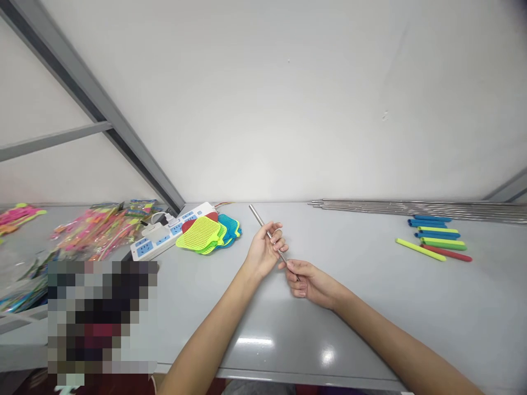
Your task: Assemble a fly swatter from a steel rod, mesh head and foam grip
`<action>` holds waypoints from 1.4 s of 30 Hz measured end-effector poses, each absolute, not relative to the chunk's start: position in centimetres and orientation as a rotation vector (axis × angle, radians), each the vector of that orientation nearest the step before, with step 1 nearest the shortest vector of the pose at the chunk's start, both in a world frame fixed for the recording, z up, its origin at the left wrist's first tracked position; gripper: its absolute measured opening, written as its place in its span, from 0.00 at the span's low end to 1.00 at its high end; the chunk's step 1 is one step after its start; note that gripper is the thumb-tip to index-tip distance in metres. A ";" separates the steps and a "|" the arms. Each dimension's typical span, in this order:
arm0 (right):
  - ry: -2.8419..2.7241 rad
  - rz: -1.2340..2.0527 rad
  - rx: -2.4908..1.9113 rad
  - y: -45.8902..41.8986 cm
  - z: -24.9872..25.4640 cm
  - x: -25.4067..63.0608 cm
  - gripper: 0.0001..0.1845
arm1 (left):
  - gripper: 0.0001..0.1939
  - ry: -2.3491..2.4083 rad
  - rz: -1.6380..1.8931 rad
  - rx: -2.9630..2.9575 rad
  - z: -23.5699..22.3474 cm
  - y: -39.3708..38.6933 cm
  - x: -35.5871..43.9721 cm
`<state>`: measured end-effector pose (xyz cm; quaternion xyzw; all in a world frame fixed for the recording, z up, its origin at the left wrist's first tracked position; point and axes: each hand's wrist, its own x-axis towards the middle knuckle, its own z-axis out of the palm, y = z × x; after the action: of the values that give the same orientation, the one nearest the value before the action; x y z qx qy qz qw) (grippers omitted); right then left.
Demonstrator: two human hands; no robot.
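Observation:
A short shiny metal rod (257, 215) slants over the middle of the table, its far end pointing up and to the left. My left hand (263, 252) is closed around its middle with the palm turned up. Lower down, my right hand (309, 282) grips the near end between thumb and fingers, which hide part of it. Left of my left hand lie perforated fly swatter heads: light green ones (200, 233) on top, blue ones (233, 227) beside them and a red one (212, 215) behind.
A white power strip (142, 252) with plugs lies behind the swatter heads. Several coloured plastic tubes (442, 241) and a bundle of long thin metal rods (411, 207) lie at right. Bagged colourful items (94, 227) cover the left table. A pixelated patch blurs the lower left.

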<state>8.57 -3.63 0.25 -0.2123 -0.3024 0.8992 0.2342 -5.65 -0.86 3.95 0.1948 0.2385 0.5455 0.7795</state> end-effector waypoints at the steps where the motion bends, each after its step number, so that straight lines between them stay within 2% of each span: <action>1: -0.835 2.469 -0.582 -3.7 0.3 8.6 0.11 | 0.08 0.509 1.179 0.427 3.9 -0.9 -5.6; 17: -0.826 2.451 -0.621 -3.7 0.4 8.4 0.11 | 0.08 0.577 1.207 0.419 4.1 -1.0 -5.6; 29: -0.849 2.461 -0.621 -3.8 0.3 8.3 0.13 | 0.06 0.592 1.373 0.412 5.4 -0.3 -7.5; 36: -0.838 2.518 -0.593 -4.0 0.2 8.2 0.13 | 0.14 0.525 1.426 0.328 4.6 -0.3 -7.9; 42: -0.809 2.565 -0.482 -3.9 0.0 8.4 0.14 | 0.14 0.420 1.447 0.352 3.6 -0.4 -7.4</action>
<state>8.41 -3.92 0.01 -0.1726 -0.2899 0.9192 0.2030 -7.45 -0.44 3.62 0.1589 0.1898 0.6535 0.7153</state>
